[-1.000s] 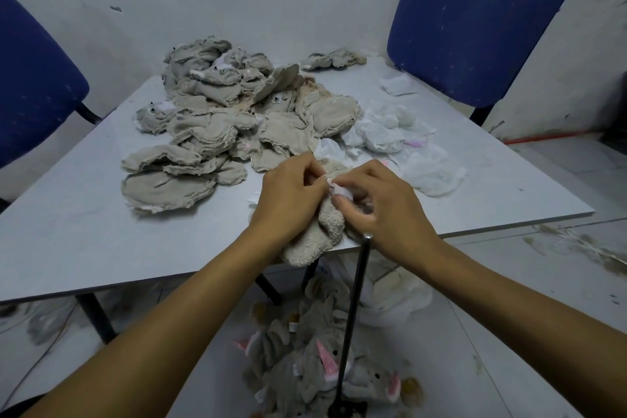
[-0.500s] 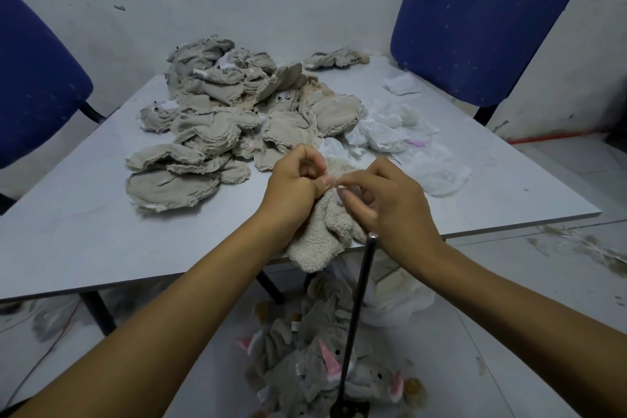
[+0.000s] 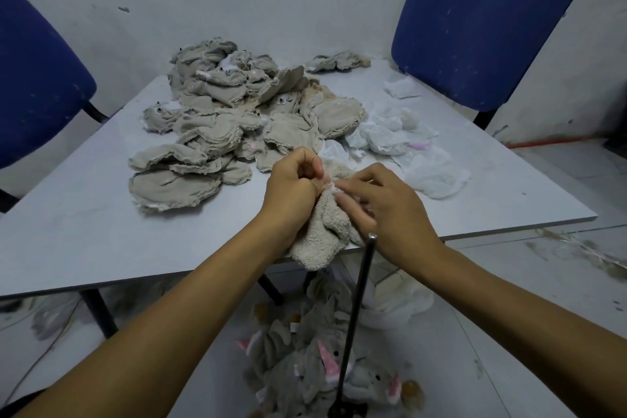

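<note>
A beige fleecy plush skin hangs over the front edge of the grey table. My left hand grips its upper part with curled fingers. My right hand pinches a small white bit of fabric at the skin's top edge, right beside the left thumb. A pile of flat grey-beige plush skins lies behind on the table. White stuffing or thin fabric scraps lie to the right of the pile.
A black upright rod stands in front of the table edge. Finished grey plush toys with pink ears lie on the floor below. Blue chairs stand at the left and back right. White walls close behind.
Both hands stayed on the plush skin and worked at its top edge with small finger moves; the skin shifted slightly. The camera view moved a little.
</note>
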Demonstrator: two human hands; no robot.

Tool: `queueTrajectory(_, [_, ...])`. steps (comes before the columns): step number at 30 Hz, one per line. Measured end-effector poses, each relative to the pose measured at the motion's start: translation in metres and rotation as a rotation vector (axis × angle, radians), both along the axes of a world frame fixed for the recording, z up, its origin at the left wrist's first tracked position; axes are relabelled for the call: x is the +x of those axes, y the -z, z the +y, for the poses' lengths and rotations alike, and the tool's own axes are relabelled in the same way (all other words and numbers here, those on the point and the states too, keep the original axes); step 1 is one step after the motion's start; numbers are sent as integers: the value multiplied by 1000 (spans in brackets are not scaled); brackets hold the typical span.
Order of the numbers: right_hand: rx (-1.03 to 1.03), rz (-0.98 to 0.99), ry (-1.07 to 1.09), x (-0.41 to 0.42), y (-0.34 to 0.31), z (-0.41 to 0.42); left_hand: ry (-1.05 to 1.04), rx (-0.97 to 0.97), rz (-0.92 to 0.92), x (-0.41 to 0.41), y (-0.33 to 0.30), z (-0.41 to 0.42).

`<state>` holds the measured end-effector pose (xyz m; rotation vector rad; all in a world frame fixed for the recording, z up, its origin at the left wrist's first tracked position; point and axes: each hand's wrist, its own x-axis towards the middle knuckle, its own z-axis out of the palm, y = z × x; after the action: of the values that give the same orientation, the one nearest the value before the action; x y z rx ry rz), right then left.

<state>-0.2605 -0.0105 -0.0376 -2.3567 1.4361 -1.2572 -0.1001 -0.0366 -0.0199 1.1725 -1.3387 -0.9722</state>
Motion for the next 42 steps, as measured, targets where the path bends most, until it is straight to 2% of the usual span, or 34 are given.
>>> queueTrajectory(3, [33,50,-1,2,2,-1,2,-3,-8,0,1,2])
queueTrajectory(7, [16,-129,27,-1,-1,-1,2,-9,-19,-2,2,4])
queueTrajectory(12, [-20,-20,27,2,2,1,-29,-28,-19,-1,3,5])
queueTrajectory(16, [29,88,37,6,1,1,-4,-40,-13,-1,1,5])
queueTrajectory(21, [47,-34,-39,0,-3,6,-38,-15,26,-2,-3,5])
queueTrajectory(26, [79,158,-35,3,-7,4,-3,-46,-22,0,-6,5])
queueTrajectory(29, [88,247,-7,5,-8,1,59,-121,-115,-5,-8,9])
queueTrajectory(34, [14,-111,-40,2,-10,9,-31,-31,-146,2,-8,1])
queueTrajectory(36, [51,-209,41,1,-12,9,-18,20,-165,7,-11,-1])
queueTrajectory(37, [86,-229,101,-2,-14,6,-19,11,-235,8,-12,-3])
queueTrajectory(38, [130,-209,146,-5,-16,3,-39,-25,-399,9,-12,-5])
queueTrajectory(40, [191,6,155,-12,-19,-2,-35,-88,-769,8,-13,-8])
queueTrajectory(42, [213,222,89,-13,-18,-1,62,-11,-881,4,-18,-7])
